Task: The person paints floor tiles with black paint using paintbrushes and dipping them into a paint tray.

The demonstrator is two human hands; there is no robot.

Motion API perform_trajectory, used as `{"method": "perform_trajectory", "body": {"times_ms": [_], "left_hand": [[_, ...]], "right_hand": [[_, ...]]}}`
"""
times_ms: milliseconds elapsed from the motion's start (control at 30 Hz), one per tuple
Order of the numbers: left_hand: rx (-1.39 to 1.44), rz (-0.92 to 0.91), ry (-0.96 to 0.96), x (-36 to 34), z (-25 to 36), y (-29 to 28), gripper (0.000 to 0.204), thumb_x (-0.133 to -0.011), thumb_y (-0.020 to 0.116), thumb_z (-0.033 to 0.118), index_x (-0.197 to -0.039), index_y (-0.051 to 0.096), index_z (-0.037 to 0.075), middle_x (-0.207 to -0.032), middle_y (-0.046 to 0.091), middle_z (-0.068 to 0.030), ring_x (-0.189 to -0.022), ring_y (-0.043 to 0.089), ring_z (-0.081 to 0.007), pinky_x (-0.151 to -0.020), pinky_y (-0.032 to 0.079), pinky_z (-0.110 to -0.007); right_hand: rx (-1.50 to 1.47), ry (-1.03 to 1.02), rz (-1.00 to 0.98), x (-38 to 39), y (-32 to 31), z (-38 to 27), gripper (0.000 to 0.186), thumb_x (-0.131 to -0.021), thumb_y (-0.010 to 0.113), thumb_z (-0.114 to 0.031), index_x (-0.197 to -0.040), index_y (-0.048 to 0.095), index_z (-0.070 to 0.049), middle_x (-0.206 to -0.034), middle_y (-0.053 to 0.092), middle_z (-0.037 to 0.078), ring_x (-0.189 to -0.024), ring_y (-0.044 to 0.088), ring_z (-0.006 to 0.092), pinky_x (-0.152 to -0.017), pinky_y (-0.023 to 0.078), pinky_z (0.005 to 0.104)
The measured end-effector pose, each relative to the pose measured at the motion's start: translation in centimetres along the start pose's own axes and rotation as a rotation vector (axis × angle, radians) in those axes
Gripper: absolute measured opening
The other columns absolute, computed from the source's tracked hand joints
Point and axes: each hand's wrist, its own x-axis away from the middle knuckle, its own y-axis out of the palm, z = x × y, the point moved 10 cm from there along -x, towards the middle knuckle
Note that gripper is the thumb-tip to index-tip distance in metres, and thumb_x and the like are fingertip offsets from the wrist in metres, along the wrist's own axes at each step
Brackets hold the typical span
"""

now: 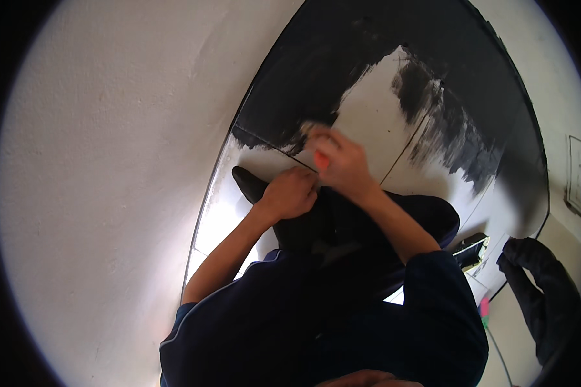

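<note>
My right hand [339,158] is closed around an orange-handled brush [321,159], held low over the tiled floor [361,126]. Motion smears the brush head, at the edge of the black coating [284,109]. My left hand [292,192] rests against my dark-clothed leg with its fingers curled in; whether anything is inside them is hidden. Black coats the far part of the floor, from the left wall round to the right. A pale patch of tile runs up its middle, with streaky strokes [442,129] along the patch's right side.
A plain pale wall [110,161] stands close on my left. Beside my right knee sits a dark, open-topped container [472,250] with a pale rim. Farther right are a pink and green item [485,309] and a folded dark shape [542,290], perhaps cloth.
</note>
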Motion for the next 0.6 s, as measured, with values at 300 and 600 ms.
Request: {"method": "perform_trajectory", "body": {"times_ms": [300,600], "left_hand": [[-0.002,0.006,0.008,-0.1,0.1,-0.2,0.013,-0.086,0.060,0.014,-0.092,0.062,0.002,-0.092,0.066,-0.0188,-0.097,0.065,-0.0397,-0.086,0.054,-0.051],[0.035,0.054,0.007,-0.2,0.8,-0.9,0.012,-0.086,0.059,0.013,-0.088,0.063,0.002,-0.093,0.066,-0.0183,-0.098,0.065,-0.0397,-0.087,0.052,-0.051]], "right_hand": [[-0.311,0.393,0.071,-3.9,-4.4,9.3,0.013,-0.095,0.078,-0.013,-0.093,0.074,-0.001,-0.081,0.076,0.010,-0.073,0.072,0.0139,-0.069,0.058,0.0323],[0.245,0.079,0.459,-8.1,-17.5,15.9,0.019,-0.083,0.078,-0.002,-0.102,0.075,-0.007,-0.099,0.078,0.013,-0.085,0.076,0.0282,-0.077,0.061,0.0367]]}}
